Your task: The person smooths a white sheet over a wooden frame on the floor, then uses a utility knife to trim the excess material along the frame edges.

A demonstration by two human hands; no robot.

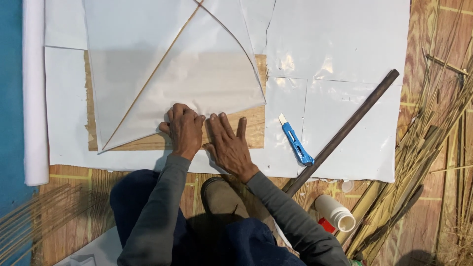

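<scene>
— Both hands press flat, nothing clasped: the left hand (185, 129) has its grip half curled, knuckles up, on the near edge of the white paper kite (172, 69); the right hand (229, 143) lies just beside it, fingers spread, partly on the wooden board (249, 129).

— Where does the kite lie from them?

— Far of both hands, fanning out left and far. A thin straight stick (152, 74) runs aslant across it, and a curved one (236, 42) follows its right edge. The board sits under it, on white sheets (345, 44) spread over the floor.

— Any packages or labels?

— One: a white cylinder bottle (336, 213), near right, lying on its side with a red label. Its small white cap (347, 186) rests just far of it.

— And around?

— A blue utility knife (295, 143) right of the right hand, then a long dark rod (345, 130) laid aslant. Split bamboo strips (433, 128) pile at the far right. A white paper roll (34, 88) lies along the left.
</scene>
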